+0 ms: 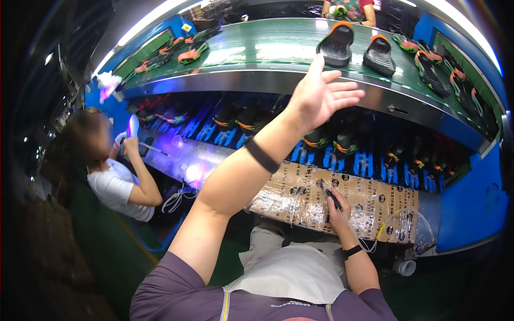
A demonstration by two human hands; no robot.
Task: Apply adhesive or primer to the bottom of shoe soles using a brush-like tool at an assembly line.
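My left hand reaches up over the front edge of the green conveyor belt, palm up with fingers spread and nothing in it. Its thumb tip lies at or just below a black shoe piece with an orange end; whether they touch I cannot tell. A second such black shoe piece lies to the right. Lower down, my right hand is closed around a slim black pen-like tool. The tool's tip is just above the printed cardboard covering the worktop. A thin pale cord runs beside my right wrist.
Below the belt, several shoes sit on blue racks. More colourful shoes line the belt's right end. At left a co-worker holds a purple-lit piece. Another person stands beyond the belt. A plastic cup hangs lower right.
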